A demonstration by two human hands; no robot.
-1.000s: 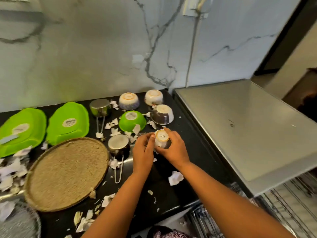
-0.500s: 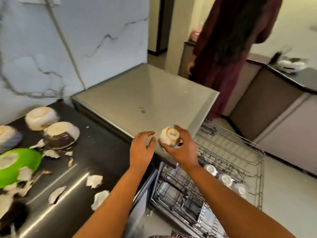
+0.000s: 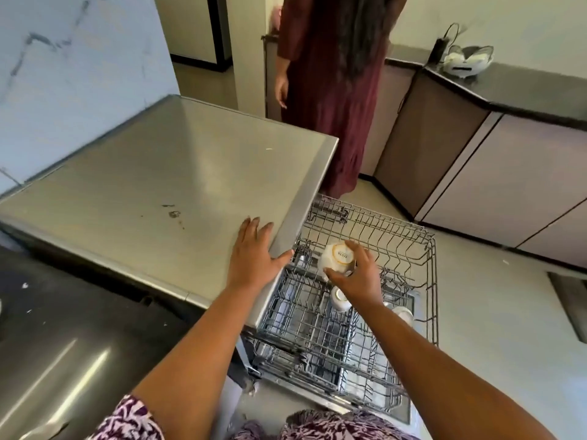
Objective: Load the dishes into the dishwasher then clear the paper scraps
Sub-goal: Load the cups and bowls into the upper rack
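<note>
1. Right hand (image 3: 355,277): fingers curled round a small round white ceramic bowl (image 3: 335,258), gripping it from the near side. The bowl is upside down, with its gold-ringed labelled base facing up.
2. The bowl is over the pulled-out grey wire dishwasher rack (image 3: 429,281), toward the rack's left edge and near the back. Cannot tell if it touches the wires.
3. Left hand (image 3: 254,254): fingers straight and slightly spread, palm flat on the grey stainless-steel dishwasher top (image 3: 158,173), at its near right edge. The thumb reaches over that edge and the hand holds nothing.
4. Two more white bowls (image 3: 340,300) sit upside down in the rack, just below and to the right of the right hand.
5. Black glossy stone surface (image 3: 79,312) is at the left, with a few tiny white paper scraps (image 3: 24,284) near its left edge.
6. A second person in a long maroon dress (image 3: 330,90) stands beyond the dishwasher's far corner.
</note>
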